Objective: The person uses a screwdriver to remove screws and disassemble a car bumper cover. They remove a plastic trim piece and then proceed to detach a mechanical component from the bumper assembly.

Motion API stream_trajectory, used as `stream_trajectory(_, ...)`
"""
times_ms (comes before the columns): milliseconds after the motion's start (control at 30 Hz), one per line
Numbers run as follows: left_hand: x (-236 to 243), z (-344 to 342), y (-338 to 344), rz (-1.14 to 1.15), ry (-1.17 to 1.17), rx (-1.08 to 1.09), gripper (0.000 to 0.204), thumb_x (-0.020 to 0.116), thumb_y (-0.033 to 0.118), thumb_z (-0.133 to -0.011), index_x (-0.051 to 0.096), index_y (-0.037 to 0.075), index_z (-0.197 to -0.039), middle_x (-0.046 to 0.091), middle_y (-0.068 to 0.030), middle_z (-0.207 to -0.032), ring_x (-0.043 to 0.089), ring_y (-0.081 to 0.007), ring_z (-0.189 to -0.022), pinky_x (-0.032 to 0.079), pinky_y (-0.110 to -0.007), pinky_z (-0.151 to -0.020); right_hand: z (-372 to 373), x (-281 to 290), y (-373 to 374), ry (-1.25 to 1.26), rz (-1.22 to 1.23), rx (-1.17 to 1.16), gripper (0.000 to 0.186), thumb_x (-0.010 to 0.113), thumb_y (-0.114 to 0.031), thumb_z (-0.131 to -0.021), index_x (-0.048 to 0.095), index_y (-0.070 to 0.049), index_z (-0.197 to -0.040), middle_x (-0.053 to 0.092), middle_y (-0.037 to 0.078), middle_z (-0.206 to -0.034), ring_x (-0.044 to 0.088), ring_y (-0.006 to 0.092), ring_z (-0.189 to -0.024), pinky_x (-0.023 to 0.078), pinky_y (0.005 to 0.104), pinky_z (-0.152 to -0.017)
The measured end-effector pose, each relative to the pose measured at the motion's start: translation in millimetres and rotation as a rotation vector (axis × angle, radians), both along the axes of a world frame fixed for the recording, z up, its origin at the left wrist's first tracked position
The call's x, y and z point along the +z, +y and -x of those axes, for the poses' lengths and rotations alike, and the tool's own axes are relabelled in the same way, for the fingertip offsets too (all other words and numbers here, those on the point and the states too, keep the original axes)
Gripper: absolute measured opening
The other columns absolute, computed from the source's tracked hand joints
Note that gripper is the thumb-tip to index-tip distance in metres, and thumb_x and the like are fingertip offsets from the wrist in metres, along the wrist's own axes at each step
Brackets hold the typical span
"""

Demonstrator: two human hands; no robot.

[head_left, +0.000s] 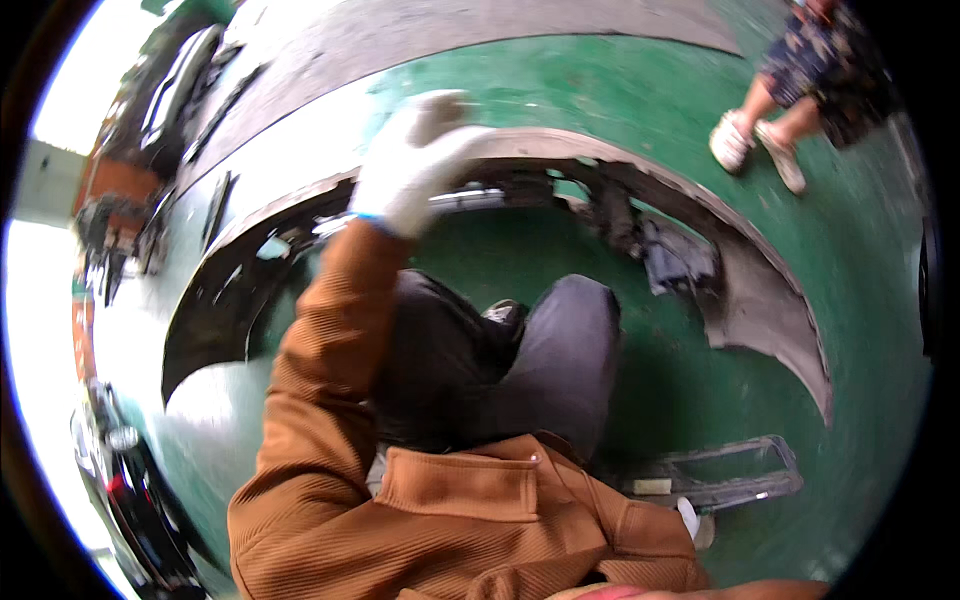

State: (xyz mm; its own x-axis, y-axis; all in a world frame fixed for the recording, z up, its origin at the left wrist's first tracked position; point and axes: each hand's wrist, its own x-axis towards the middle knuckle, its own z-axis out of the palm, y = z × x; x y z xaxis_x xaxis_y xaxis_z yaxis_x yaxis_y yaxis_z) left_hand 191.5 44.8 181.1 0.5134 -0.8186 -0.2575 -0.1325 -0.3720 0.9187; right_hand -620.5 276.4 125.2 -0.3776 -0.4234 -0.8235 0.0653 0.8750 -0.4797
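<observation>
My left hand, in a white glove, is raised over the far edge of a car bumper. Its thumb and fingers are blurred but stand apart, and nothing shows between them. The large curved bumper lies on the floor and arcs around my knees, its hollow inner side facing me. Dark brackets and a crumpled grey part hang inside its right half. Only a sliver of my right hand in its white glove shows past the sleeve, close to a grey plastic frame; its fingers are hidden.
A person in light shoes and dark patterned clothing stands beyond the bumper at the far right. Several dark car parts stand along the left side. Lower left is a dark vehicle-like shape with a red light. The floor is green.
</observation>
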Motion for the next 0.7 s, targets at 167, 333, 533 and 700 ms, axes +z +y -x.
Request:
stream_trajectory(167, -76.1, -122.5, 48.6, -0.318, -0.481, -0.080, 0.088, 0.084, 0.040, -0.090, 0.042, -0.003, -0.154, 0.053, -0.0258, -0.152, 0.053, -0.0391, -0.140, 0.043, -0.048, -0.117, -31.9, 9.9, 89.0, -0.060, 0.048, -0.615, 0.026, 0.076, -0.006, -0.092, 0.068, -0.010, -0.116, 0.072, 0.003, -0.107, 0.068, 0.0210, -0.093, 0.058, 0.0404, -0.077)
stream_trajectory(333, -169.1, -181.7, 127.3, -0.658, -0.514, -0.178, 0.110, 0.089, 0.049, -0.077, 0.033, 0.008, -0.163, 0.057, -0.0294, -0.148, 0.053, -0.0421, -0.139, 0.043, -0.049, -0.117, 31.1, 15.6, 122.7, -0.014, -0.077, -0.675, 0.021, 0.081, -0.008, -0.084, 0.071, -0.015, -0.102, 0.072, 0.000, -0.098, 0.068, 0.0193, -0.085, 0.057, 0.0376, -0.067)
stream_trajectory(533, -282.3, -246.1, 155.1, -0.673, -0.841, -0.245, 0.056, 0.073, 0.031, -0.091, 0.063, 0.014, -0.144, 0.070, -0.0220, -0.129, 0.067, -0.0398, -0.121, 0.051, -0.046, -0.107, 27.0, 65.4, 109.2, 0.097, -0.285, -0.803, 0.017, 0.079, -0.012, -0.083, 0.065, -0.017, -0.090, 0.067, -0.003, -0.084, 0.063, 0.0187, -0.071, 0.054, 0.0351, -0.057)
stream_trajectory(700, -270.8, -202.1, 96.0, -0.750, -1.046, -0.243, 0.036, 0.061, 0.022, -0.101, 0.069, 0.018, -0.136, 0.072, -0.0192, -0.128, 0.068, -0.0400, -0.121, 0.051, -0.048, -0.106, -0.6, 44.6, 141.5, 0.189, -0.350, -0.817, 0.019, 0.082, -0.023, -0.088, 0.064, -0.018, -0.086, 0.067, -0.003, -0.081, 0.061, 0.0193, -0.069, 0.054, 0.0352, -0.058)
